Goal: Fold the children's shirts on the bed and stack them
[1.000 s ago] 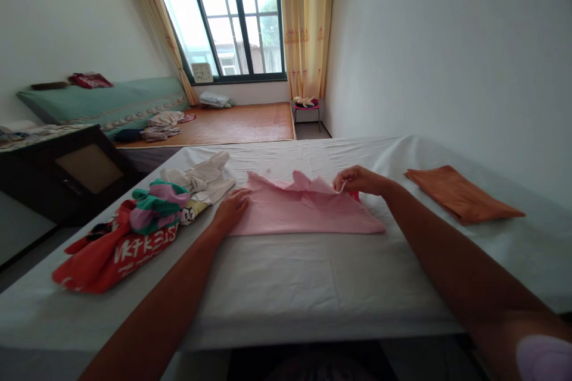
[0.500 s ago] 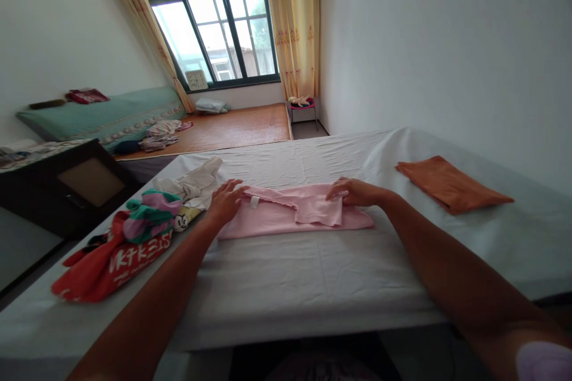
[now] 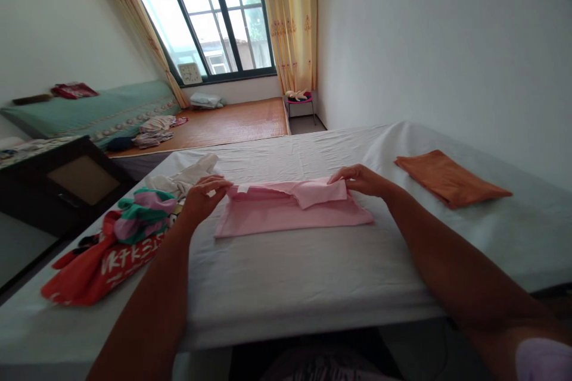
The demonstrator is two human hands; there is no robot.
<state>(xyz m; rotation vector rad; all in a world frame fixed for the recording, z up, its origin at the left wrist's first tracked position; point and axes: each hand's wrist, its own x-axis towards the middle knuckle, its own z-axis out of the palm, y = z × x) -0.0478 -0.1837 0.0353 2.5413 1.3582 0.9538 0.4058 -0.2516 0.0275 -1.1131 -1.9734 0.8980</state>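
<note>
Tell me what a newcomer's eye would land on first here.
First, the pink garment lying flat mid-bed on the white sheet, with the left hand pinching its far left corner and the right hand its far right. Next, the bright clothes pile at the bed's left edge and the folded orange cloth at the right, near the wall.

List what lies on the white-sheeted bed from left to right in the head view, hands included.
Red printed garment → green and pink clothes → left hand → pink garment → right hand → folded orange cloth.
</note>
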